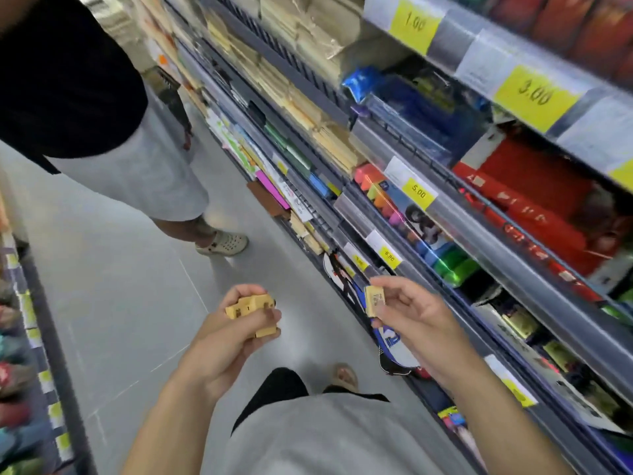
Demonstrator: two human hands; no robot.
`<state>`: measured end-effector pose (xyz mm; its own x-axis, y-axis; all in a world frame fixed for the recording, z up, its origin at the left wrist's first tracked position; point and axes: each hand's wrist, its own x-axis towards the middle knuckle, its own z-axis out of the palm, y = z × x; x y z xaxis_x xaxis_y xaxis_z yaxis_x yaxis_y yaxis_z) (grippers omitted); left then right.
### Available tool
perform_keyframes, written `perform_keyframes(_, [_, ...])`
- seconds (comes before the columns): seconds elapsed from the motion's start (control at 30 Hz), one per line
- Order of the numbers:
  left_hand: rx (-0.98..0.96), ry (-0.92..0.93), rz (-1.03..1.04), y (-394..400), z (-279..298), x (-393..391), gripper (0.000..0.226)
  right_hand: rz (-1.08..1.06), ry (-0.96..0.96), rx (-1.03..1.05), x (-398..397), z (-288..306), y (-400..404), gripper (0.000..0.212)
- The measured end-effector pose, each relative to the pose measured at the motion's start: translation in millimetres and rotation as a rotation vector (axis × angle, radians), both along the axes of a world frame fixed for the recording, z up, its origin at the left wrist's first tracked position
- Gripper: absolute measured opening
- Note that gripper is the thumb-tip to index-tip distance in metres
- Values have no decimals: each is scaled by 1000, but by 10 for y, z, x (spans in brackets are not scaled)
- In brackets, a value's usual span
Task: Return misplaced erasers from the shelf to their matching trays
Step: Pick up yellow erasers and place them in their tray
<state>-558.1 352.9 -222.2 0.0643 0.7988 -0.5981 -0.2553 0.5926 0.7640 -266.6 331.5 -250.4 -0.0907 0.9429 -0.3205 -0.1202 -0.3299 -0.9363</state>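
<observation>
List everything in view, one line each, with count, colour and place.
erasers: several, tan, bunched in the left hand
eraser: one, tan, pinched in the right hand
price tags: several, yellow, on shelf edges at right
shelves: grey, stocked, along the right
markers: one pack, bright mixed colours, middle shelf
floor: grey, aisle centre
bystander: one, black top, grey shorts, upper left
left hand: grips the bunch
right hand: pinches one eraser

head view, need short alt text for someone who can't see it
A person in a shop aisle holds a bunch of yellow erasers in the left hand and pinches a single eraser in the right hand, beside stationery shelves with yellow price tags. Another person stands ahead.
</observation>
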Motion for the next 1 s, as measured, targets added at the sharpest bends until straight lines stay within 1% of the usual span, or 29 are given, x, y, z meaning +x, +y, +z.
perform_keyframes(0.07, [63, -19, -64, 326, 163, 86, 44, 8, 38, 45, 2, 181, 124, 52])
perform_keyframes(0.17, [158, -65, -188, 813, 460, 237, 40, -59, -5, 102, -36, 520, 256, 48])
perform_keyframes(0.33, [351, -173, -474, 1457, 1086, 531, 45, -288, -130, 200, -153, 1131, 337, 45])
perform_keyframes(0.4, [428, -214, -570, 1642, 1342, 683, 46, -406, -138, 265, -174, 1337, 338, 45])
perform_keyframes(0.5, [528, -300, -708, 1841, 1685, 911, 48, -548, -84, 355, -198, 1609, 342, 43])
perform_keyframes(0.57, [586, -346, -796, 1904, 1871, 1066, 50, -618, 18, 398, -203, 1774, 334, 48])
perform_keyframes(0.6, [609, -360, -830, 1918, 1950, 1141, 48, -649, 72, 406, -199, 1854, 320, 52])
perform_keyframes(0.67, [638, -393, -888, 1922, 2089, 1293, 43, -715, 83, 420, -176, 2006, 276, 56])
perform_keyframes(0.73, [658, -422, -939, 1904, 2205, 1440, 41, -769, 27, 449, -141, 2156, 224, 53])
perform_keyframes(0.83, [687, -455, -1003, 1863, 2359, 1642, 41, -860, -78, 480, -41, 2385, 142, 43])
perform_keyframes(0.9, [700, -477, -1024, 1841, 2442, 1758, 41, -891, -190, 475, 58, 2517, 79, 35])
perform_keyframes(1.0, [730, -494, -1051, 1816, 2532, 1887, 40, -866, -390, 448, 180, 2684, -7, 20])
